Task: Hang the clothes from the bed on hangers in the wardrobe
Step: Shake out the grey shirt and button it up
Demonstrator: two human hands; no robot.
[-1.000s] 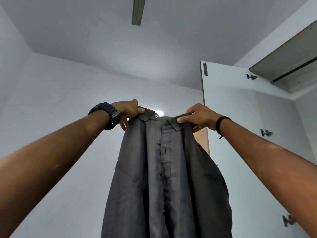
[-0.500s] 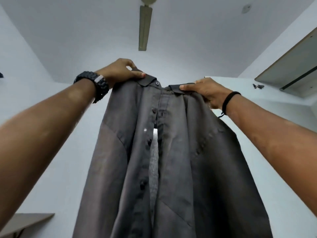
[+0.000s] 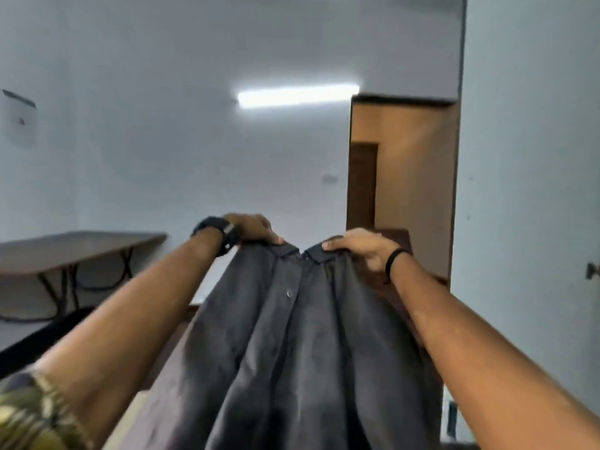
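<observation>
view dropped from ceiling to room level since earlier frame; shirt (image 3: 292, 345) now lower in view, folding counter (image 3: 74, 251) now in sight at left. left hand (image 3: 251, 228) and right hand (image 3: 360, 251) grip shirt at shoulders beside collar, fingers curled over fabric, thumbs pressed near collar tips. shirt held out in front of person between both hands, hanging down. dark grey, button-front, placket closed, fabric creased.
</observation>
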